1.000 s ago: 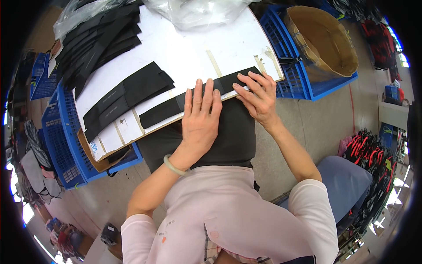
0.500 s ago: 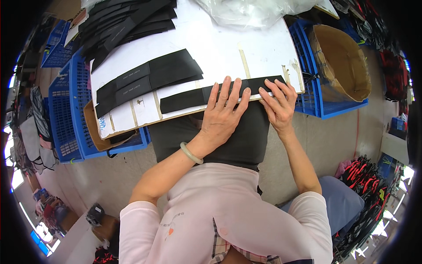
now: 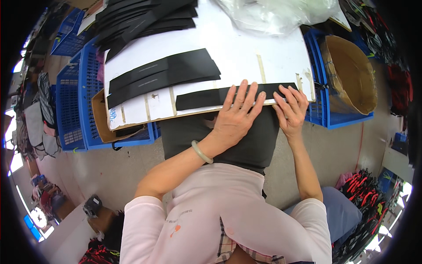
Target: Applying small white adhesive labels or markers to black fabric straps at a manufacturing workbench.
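Observation:
A black fabric strip [image 3: 198,99] lies flat along the front edge of a white board [image 3: 235,53]. My left hand [image 3: 238,115] rests on its middle, fingers stretched out and slightly apart, so part of the strip is covered. At the strip's right end, my right hand [image 3: 292,110] has its fingers bent and spread on the cloth, its thumb by the board's edge. Neither hand is closed around anything. Further left on the board, black strips [image 3: 162,72] with small pale print lie overlapped.
A heap of black strips [image 3: 145,22] covers the board's far left. Clear plastic bags [image 3: 277,15] sit at the back. Blue crates [image 3: 71,119] flank the board on the left; on the right, another blue crate [image 3: 338,121] holds a cardboard box [image 3: 351,75].
The whole view has shifted, so board and hands appear further right. Both hands keep practically the same place on the strip.

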Demonstrator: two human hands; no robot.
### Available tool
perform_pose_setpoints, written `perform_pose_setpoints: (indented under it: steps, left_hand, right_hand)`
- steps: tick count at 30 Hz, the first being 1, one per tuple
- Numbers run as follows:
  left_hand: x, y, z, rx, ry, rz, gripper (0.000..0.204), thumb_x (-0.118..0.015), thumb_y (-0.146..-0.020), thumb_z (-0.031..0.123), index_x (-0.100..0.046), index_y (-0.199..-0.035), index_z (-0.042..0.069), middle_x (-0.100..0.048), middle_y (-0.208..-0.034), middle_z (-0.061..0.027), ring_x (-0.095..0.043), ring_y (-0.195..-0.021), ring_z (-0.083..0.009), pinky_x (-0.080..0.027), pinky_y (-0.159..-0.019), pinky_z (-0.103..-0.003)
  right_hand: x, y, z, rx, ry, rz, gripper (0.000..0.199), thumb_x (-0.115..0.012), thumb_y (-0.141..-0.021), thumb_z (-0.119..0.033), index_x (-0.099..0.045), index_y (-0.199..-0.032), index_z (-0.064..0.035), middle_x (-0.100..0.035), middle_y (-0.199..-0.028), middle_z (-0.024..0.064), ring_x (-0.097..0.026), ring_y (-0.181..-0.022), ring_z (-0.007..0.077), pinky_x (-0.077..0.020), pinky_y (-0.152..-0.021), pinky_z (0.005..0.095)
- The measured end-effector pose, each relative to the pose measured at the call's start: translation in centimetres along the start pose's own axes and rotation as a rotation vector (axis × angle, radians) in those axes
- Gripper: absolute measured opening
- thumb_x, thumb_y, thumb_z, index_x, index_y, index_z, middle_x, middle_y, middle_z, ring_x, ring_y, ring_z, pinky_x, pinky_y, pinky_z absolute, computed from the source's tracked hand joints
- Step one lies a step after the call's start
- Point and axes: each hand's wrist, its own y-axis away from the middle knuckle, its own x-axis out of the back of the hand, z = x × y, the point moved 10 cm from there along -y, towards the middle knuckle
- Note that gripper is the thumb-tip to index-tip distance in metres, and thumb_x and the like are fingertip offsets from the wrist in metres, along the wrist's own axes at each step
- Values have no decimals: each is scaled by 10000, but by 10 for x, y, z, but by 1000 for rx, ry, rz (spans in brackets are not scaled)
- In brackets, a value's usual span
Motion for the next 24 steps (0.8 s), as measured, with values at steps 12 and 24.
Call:
perform_pose_setpoints:
  steps: [12,24]
  left_hand:
    - [-4,5,-2,-17,-56,-95,653,-589,-792,15,-440,-1424,79,-385,-1488,-186,-339,-1403,-381,-244,-1146,-519]
    - [-22,-2,6,-53,31,-100,524,-506,-908,168,-444,-1423,92,-363,-1514,-181,-315,-1416,-382,-246,-1147,-539]
  right_hand:
    - [68,-7,90,-675,-439,440,184,-611,-888,-46,-711,-1035,-3,-685,-1060,111,-610,-1022,233,-461,-894,315]
    - [-14,-46,-105,115,-348,-70,352,-739,-756,-272,-695,-1063,-105,-589,-1271,103,-501,-1255,326,-368,-1037,524]
